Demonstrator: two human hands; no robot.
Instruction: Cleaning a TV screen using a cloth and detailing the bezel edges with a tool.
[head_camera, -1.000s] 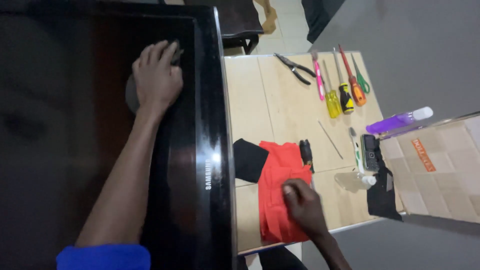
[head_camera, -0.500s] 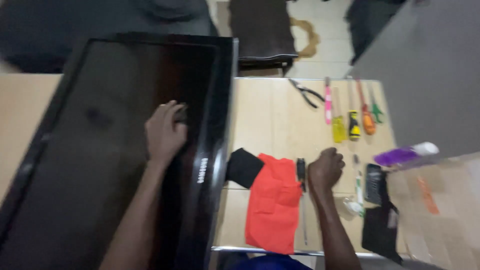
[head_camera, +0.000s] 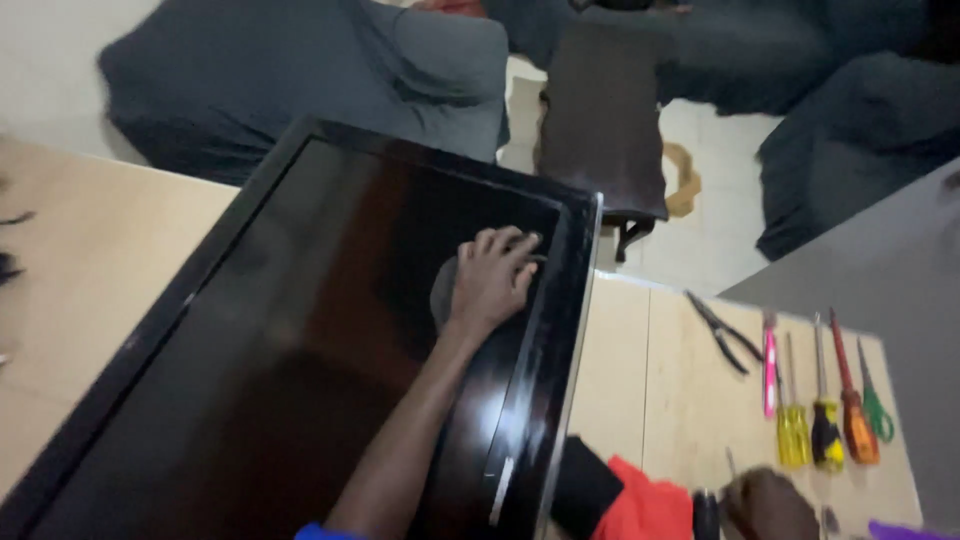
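A large flat black screen (head_camera: 270, 340) lies face up on the light wooden table (head_camera: 640, 380). My left hand (head_camera: 492, 278) presses flat on a grey cloth (head_camera: 445, 290) near the screen's right bezel, fingers spread. My right hand (head_camera: 768, 503) is at the bottom edge, curled next to a dark tool handle (head_camera: 706, 510) beside a red cloth (head_camera: 648, 505) and a black cloth (head_camera: 585, 490). Whether it grips anything I cannot tell.
A row of screwdrivers (head_camera: 825, 400) with pink, yellow, orange and green handles and black pliers (head_camera: 727, 333) lie at the right of the table. Dark covered sofas (head_camera: 300, 80) and a dark low table (head_camera: 600, 120) stand beyond.
The view has tilted up and zoomed closer, so the room beyond shows. My left hand stays on the grey cloth on the screen; my right hand has shifted right past the red cloth.
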